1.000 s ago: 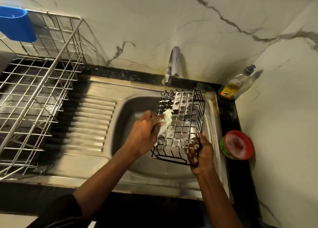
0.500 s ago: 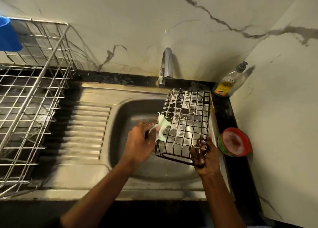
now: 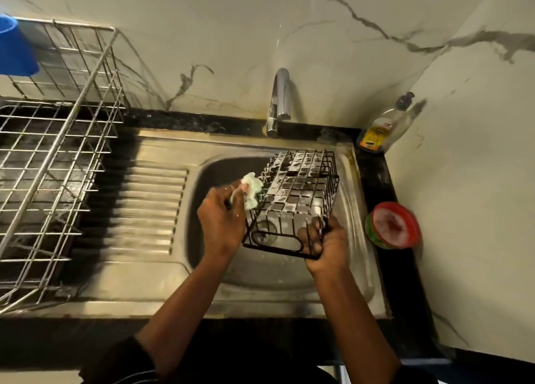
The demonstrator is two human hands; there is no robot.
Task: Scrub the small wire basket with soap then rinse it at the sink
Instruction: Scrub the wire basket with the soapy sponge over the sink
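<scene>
A small black wire basket (image 3: 301, 186), flecked with white soap foam, hangs tilted over the steel sink bowl (image 3: 356, 238). My right hand (image 3: 325, 243) grips its near right corner and rim. My left hand (image 3: 221, 220) holds a soapy pale scrubbing pad (image 3: 252, 190) and presses it against the basket's left side. The tap (image 3: 279, 102) stands behind the bowl, and no water runs from it.
A large silver wire dish rack (image 3: 52, 163) fills the left counter, with a blue cup (image 3: 14, 50) hooked on its top. The ribbed drainboard (image 3: 150, 207) lies between rack and bowl. A dish soap bottle (image 3: 382, 125) and a red-rimmed soap tub (image 3: 393, 224) stand on the right ledge.
My left hand with the pad slid along the basket's left side, and the basket tipped so its open side faces me more. My right hand kept its grip.
</scene>
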